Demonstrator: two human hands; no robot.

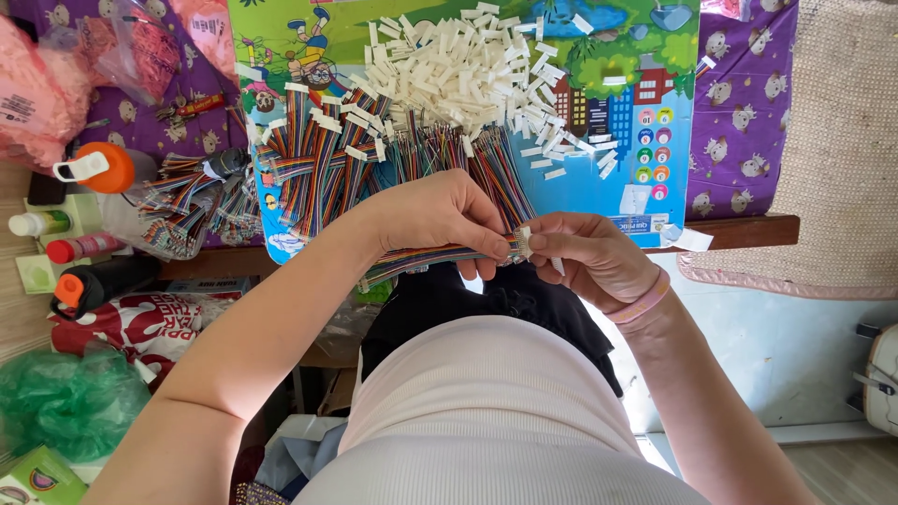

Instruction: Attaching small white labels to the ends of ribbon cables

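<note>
Both hands pinch ribbon cable.

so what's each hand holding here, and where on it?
Left hand grips a rainbow ribbon cable near its end. Right hand pinches a small white connector at that cable's tip.

You are working in bright, even daylight. The pile of white connectors is the brightest spot and nearly washes out. Below it, your left hand and right hand are sharp and evenly lit, with only soft shadow beneath them. Lower still, under the table edge, things fall dim. Far left of the pile, the green bag bends with wide-angle distortion.
</note>
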